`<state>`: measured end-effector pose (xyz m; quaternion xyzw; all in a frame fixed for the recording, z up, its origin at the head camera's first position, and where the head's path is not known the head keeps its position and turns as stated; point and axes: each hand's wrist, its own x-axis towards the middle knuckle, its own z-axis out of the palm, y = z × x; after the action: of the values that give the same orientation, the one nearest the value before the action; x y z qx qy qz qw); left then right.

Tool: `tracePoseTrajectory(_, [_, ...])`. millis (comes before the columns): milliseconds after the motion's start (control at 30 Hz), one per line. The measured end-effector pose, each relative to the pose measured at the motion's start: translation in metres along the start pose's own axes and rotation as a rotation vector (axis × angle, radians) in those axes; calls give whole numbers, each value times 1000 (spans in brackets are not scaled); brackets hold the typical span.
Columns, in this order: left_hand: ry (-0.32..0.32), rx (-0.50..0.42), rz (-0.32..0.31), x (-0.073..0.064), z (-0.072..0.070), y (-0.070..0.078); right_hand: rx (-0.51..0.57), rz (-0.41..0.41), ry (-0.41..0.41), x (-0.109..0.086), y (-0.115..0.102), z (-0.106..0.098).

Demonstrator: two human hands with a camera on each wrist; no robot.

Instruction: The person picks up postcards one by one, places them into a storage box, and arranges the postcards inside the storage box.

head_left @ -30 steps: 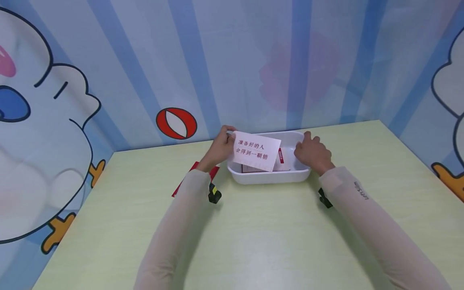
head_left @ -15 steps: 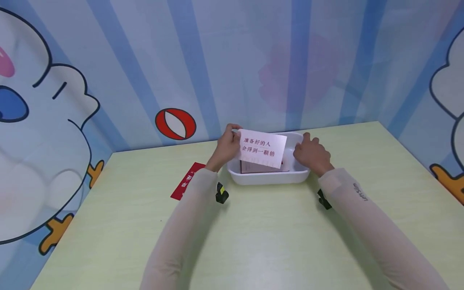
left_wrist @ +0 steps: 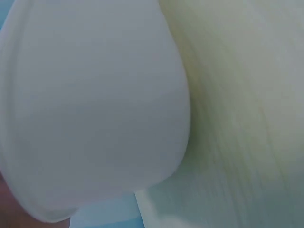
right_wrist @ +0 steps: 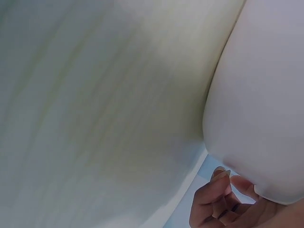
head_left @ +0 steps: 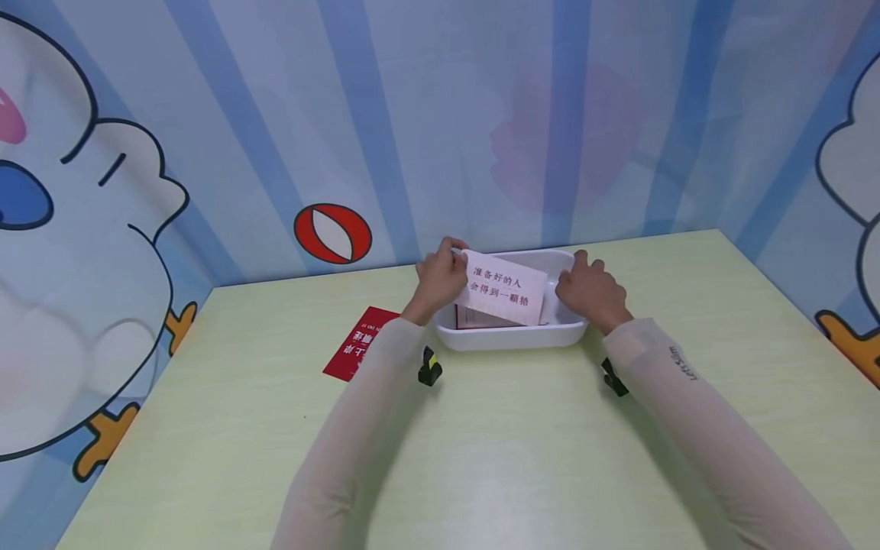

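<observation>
A white plastic tray [head_left: 512, 338] stands near the back of the table, with a card [head_left: 481, 318] lying inside. Above its left half, my left hand [head_left: 440, 276] pinches a pale pink card [head_left: 506, 287] with red Chinese writing, tilted towards me. My right hand [head_left: 593, 289] grips the tray's right end. In the right wrist view, curled fingers of the right hand [right_wrist: 228, 202] show below the tray's outer wall [right_wrist: 259, 95]. The left wrist view is mostly filled by the tray's other wall [left_wrist: 99, 104], and little of the left hand [left_wrist: 19, 211] shows.
A red card [head_left: 357, 344] with white writing lies on the pale table [head_left: 509, 451] left of the tray, partly behind the left sleeve [head_left: 364, 412]. A blue striped backdrop [head_left: 467, 130] rises just behind the table's back edge.
My left hand has carried the pink card to the right, further over the tray. More of the red card shows from behind the sleeve. My right hand has stayed at the tray's end.
</observation>
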<state>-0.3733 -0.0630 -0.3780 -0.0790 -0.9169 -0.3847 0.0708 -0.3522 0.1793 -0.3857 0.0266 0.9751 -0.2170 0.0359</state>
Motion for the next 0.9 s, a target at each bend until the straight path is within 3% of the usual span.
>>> tracePoseTrajectory(600, [38, 238, -16, -11, 6, 3, -1, 34, 2, -1, -5, 1])
tracePoseTrajectory(900, [14, 318, -73, -14, 8, 5, 7, 40, -10, -5, -7, -2])
